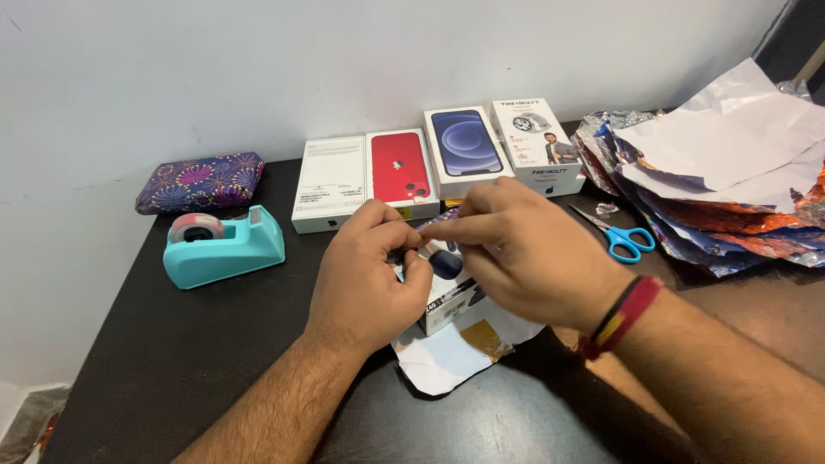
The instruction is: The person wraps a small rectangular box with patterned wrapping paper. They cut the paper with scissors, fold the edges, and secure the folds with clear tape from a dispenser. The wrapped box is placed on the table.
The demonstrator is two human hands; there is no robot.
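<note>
Two hands, left hand [365, 279] and right hand [524, 253], fingers pinching small box [451, 296] (on wrapping paper [443, 357]).

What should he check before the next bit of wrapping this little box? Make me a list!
1. Small box sits on the wrapping sheet: ok.
2. Left hand and right hand both on the box: ok.
3. Tape dispenser on the table, tape roll loaded: ok.
4. Piece of tape ready in the fingers: cannot tell.
5. Scissors lying clear of the hands: ok.
6. Sheet covers the whole box: not ok, the box side is bare.
</note>
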